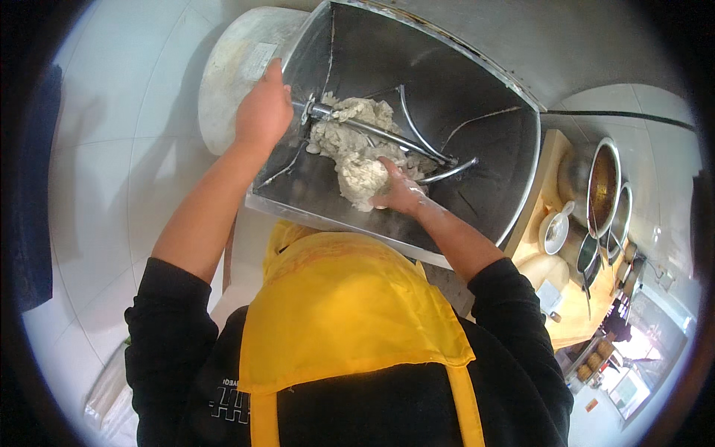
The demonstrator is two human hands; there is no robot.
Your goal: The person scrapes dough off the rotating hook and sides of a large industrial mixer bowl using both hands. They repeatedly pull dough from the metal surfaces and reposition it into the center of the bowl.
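Note:
A lump of rough, pale dough (363, 173) lies in the metal tub of a dough mixer (475, 184), around and under its steel shaft (391, 137). My right hand (399, 193) reaches into the tub and grasps the dough's near right side, thumb on top; flour or dough sticks to the wrist. My left hand (265, 112) rests on the tub's left rim beside the shaft's end, its fingers partly hidden. Two curved mixing arms (413, 120) stand out from the shaft to the right of the dough.
Left of the tub is the mixer's rounded pale housing (223, 84). On the right, a wooden worktop (575, 329) holds a white bowl (554, 232), a large metal pot (603, 187) and several other vessels. A wall stands behind the tub. A plastic-wrapped bundle (111, 396) lies at lower left.

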